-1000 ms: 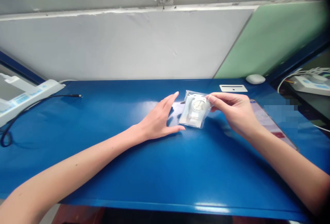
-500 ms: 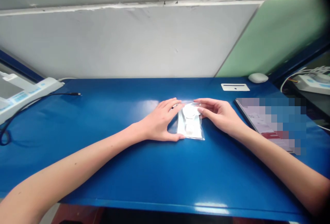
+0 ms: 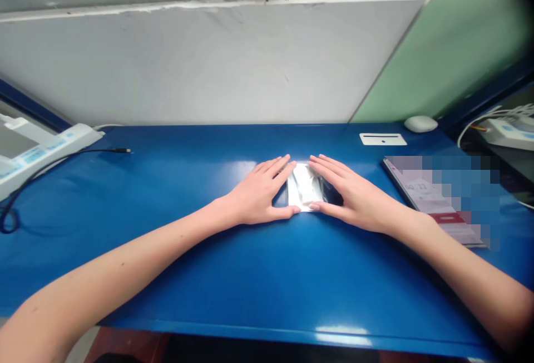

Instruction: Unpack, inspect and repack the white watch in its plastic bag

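Observation:
A small clear plastic packet (image 3: 307,186) with white contents lies flat on the blue table (image 3: 233,274). What exactly is inside I cannot make out. My left hand (image 3: 261,195) lies along the packet's left side, fingers stretched forward and thumb apart near its bottom edge. On the right side my right hand (image 3: 356,196) mirrors it, with fingertips at the upper right edge and the thumb at the lower right corner. Both hands are open, and their fingertips seem to touch the packet's edges.
A tablet-like device (image 3: 438,201) with a partly pixelated screen lies to the right. Behind it are a white slotted card (image 3: 382,139) and a rounded white case (image 3: 420,124). On the left are a power strip (image 3: 41,154) and a black cable (image 3: 83,153). A grey panel (image 3: 200,68) closes the back.
My right hand has opened from its pinch at the packet's upper right and spread along its right side, thumb moving down and nearer. The left hand has barely moved.

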The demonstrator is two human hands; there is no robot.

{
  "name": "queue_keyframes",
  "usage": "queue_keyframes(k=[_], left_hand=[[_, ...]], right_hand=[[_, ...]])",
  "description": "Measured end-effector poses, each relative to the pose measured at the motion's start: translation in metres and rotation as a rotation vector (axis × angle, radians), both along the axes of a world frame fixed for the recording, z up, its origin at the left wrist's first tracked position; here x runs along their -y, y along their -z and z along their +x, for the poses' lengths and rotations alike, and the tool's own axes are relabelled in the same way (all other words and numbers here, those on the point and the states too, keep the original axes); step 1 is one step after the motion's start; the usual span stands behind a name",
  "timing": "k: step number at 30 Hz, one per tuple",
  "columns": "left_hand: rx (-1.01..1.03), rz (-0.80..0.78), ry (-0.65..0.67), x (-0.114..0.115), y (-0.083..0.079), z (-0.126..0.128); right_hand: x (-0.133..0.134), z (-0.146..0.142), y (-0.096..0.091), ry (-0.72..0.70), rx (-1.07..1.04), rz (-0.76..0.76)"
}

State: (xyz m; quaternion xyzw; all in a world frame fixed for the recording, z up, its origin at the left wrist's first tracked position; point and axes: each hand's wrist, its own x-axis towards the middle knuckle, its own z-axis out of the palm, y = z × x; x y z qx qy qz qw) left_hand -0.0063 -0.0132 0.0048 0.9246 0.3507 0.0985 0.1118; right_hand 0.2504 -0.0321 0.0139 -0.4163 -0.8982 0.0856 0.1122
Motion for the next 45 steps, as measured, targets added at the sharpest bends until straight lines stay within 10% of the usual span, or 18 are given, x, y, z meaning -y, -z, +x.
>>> queue_keyframes(k=[45], left_hand=[[0.049, 0.048, 0.090, -0.017, -0.002, -0.010]], right_hand=[[-0.010, 0.011, 0.002, 0.030, 0.080, -0.070]])
